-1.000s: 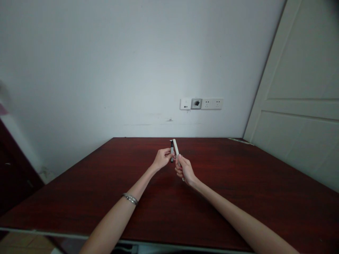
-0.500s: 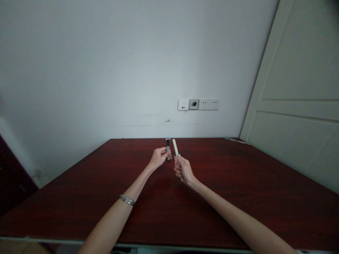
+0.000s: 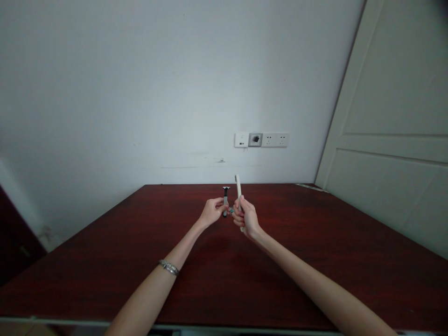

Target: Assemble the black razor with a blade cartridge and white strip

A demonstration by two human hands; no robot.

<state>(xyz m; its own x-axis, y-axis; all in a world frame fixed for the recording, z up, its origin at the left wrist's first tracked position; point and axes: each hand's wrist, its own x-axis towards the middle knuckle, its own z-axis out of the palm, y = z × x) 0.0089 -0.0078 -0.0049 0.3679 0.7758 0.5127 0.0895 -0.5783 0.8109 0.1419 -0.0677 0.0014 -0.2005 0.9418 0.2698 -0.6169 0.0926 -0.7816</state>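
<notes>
My left hand (image 3: 212,212) pinches a razor (image 3: 226,204) by its grey and black handle. The razor stands upright with its T-shaped head on top. Close by on the right, my right hand (image 3: 248,215) is closed round a slim white stick, which looks like a toothbrush (image 3: 238,186). Its upper end points up and away, with a small darker patch on the left side of the tip; the lower part is mostly hidden by the fingers. Between the two hands, at my right fingers, is a small shiny greenish bit that I cannot make out. Razor and white stick are apart.
Below the hands is a dark red wooden table (image 3: 147,233), its far edge against a white wall (image 3: 140,93). A row of wall sockets (image 3: 269,140) sits above that edge. A pale panelled door (image 3: 392,116) stands on the right.
My right hand has shifted slightly right and turned the white toothbrush more upright, its tip higher and farther from the razor. The left hand with the razor has moved a little right.
</notes>
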